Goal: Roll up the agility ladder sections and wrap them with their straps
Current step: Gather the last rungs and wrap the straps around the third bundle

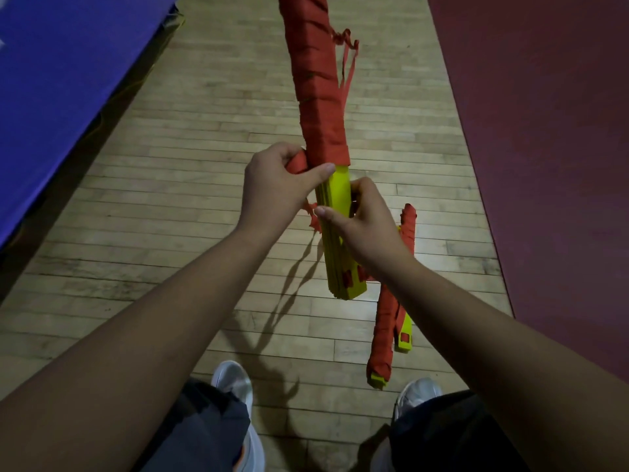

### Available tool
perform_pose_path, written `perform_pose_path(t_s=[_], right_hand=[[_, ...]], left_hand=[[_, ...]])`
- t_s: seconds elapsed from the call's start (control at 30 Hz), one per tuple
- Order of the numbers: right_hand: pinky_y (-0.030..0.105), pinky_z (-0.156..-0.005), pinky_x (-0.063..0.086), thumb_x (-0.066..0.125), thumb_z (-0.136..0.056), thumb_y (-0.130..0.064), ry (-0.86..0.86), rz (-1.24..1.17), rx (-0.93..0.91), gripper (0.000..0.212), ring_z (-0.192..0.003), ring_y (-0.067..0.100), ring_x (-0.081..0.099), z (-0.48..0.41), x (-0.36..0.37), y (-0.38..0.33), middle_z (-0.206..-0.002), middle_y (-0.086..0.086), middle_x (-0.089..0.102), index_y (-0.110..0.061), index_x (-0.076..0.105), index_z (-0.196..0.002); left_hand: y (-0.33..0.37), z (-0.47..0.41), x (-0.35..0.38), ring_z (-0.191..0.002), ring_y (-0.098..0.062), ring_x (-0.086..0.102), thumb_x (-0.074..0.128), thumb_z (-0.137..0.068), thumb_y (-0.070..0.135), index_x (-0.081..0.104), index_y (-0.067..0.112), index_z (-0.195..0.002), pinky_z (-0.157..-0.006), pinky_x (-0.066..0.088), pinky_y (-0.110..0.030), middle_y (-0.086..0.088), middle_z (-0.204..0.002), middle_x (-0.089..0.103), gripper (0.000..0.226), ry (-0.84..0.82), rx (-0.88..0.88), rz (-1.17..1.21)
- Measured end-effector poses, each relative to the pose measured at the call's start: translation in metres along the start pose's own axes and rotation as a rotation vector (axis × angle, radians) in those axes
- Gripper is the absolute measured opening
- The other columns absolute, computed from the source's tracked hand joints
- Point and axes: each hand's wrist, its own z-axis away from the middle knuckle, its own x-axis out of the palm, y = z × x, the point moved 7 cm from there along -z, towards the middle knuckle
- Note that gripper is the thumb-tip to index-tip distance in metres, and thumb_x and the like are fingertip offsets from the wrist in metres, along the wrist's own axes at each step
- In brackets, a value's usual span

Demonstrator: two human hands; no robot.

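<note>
I hold a long bundle of yellow ladder rungs out in front of me, above the floor. Red strap is wound around its far part, and loose strap ends dangle from its right side. My left hand grips the red strap where the winding ends, thumb laid across the bundle. My right hand grips the bare yellow part just below. The bundle's near end is bare yellow with red strap slots.
Two wrapped bundles lie on the wooden floor by my right foot. A blue mat borders the floor on the left, a dark red mat on the right. My left foot shows below.
</note>
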Motion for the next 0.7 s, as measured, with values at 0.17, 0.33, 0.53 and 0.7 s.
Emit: perform_pose_path(t_s=[0.17,0.33,0.53,0.7], right_hand=[[0.016,-0.062,0.052,0.080,-0.087,-0.025,0.011,0.048,0.023,0.043,-0.078,0.002,0.065,0.001,-0.007,0.005,-0.095,-0.003,0.061,-0.012,0.048,-0.114],[0.009,-0.056,0.049,0.086,-0.079,-0.023,-0.123,0.002,0.057,0.056,-0.069,-0.012,0.065,-0.002,-0.009,-0.002,-0.099,-0.001,0.062,-0.007,0.051,-0.119],[0.046,-0.108,0.046,0.060,-0.098,-0.038,-0.204,-0.541,0.184,0.048,-0.127,0.034,0.059,-0.023,-0.038,-0.009,-0.136,0.020,0.062,-0.003,0.060,-0.130],[0.047,-0.107,0.032,0.048,-0.102,-0.028,-0.181,-0.833,0.328,0.029,-0.098,0.034,0.049,-0.026,-0.035,0.013,-0.100,0.019,0.062,-0.002,0.057,-0.113]], left_hand=[[-0.008,-0.008,0.003,-0.067,-0.018,0.060,0.084,-0.072,0.041,0.070,0.005,-0.088,-0.071,0.057,-0.055,-0.022,-0.086,0.069,0.042,-0.156,-0.057,0.006],[-0.006,-0.008,0.000,-0.071,-0.013,0.063,0.084,-0.075,0.034,0.073,0.016,-0.088,-0.072,0.059,-0.044,-0.011,-0.083,0.072,0.025,-0.202,-0.053,0.059],[-0.015,-0.003,0.008,-0.078,-0.012,0.066,0.086,-0.057,0.040,0.074,0.019,-0.097,-0.064,0.052,-0.029,-0.005,-0.090,0.073,0.047,-0.384,-0.122,0.185],[-0.017,0.008,0.029,-0.086,-0.033,0.059,0.083,-0.063,0.031,0.076,0.008,-0.094,-0.078,0.046,-0.044,-0.022,-0.094,0.066,0.038,-0.562,-0.155,0.334]])
